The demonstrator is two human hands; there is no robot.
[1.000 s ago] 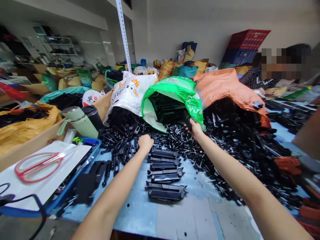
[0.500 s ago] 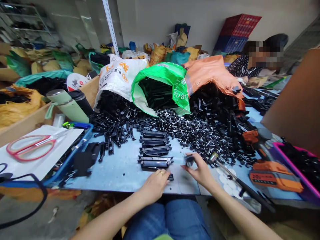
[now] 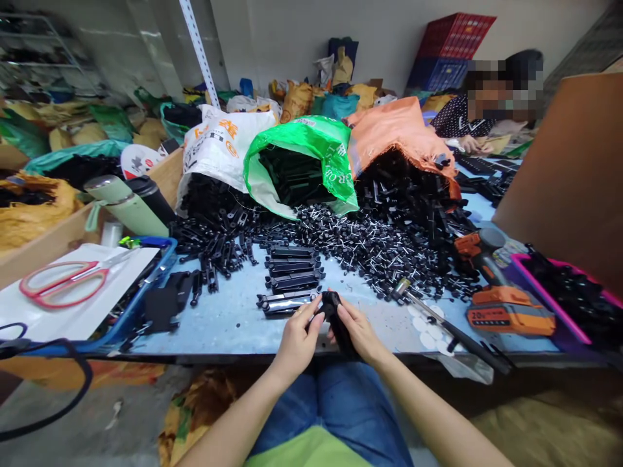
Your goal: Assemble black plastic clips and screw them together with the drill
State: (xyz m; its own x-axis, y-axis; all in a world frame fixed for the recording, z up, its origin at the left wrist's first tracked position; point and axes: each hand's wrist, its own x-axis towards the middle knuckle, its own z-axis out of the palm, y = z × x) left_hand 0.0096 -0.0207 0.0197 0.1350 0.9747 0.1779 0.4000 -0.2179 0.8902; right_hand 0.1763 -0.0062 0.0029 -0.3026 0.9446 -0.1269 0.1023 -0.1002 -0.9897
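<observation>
At the table's front edge, both hands meet on a long black plastic part [image 3: 342, 331]. My right hand [image 3: 361, 329] wraps round it from the right. On the other side, my left hand [image 3: 298, 336] has its fingers closed at the part's upper end; whether a smaller piece is between them is hidden. Just beyond the left hand lies a row of black plastic bars [image 3: 292, 267] side by side. A heap of small black pieces with metal pins [image 3: 357, 240] spreads behind the hands.
Bags stand behind the heaps: white [image 3: 221, 139], green [image 3: 257, 152] and orange [image 3: 389, 123]. On the right are a hammer [image 3: 438, 321], a cordless drill [image 3: 511, 311] and a pink-rimmed bin [image 3: 549, 298]. Scissors [image 3: 65, 285] lie left, above a blue tray [image 3: 165, 263]. A co-worker [image 3: 462, 120] sits far right.
The hands were apart, the left low by the bars and the right holding a dark part farther right. They have come together on the black part, and the view has shifted slightly.
</observation>
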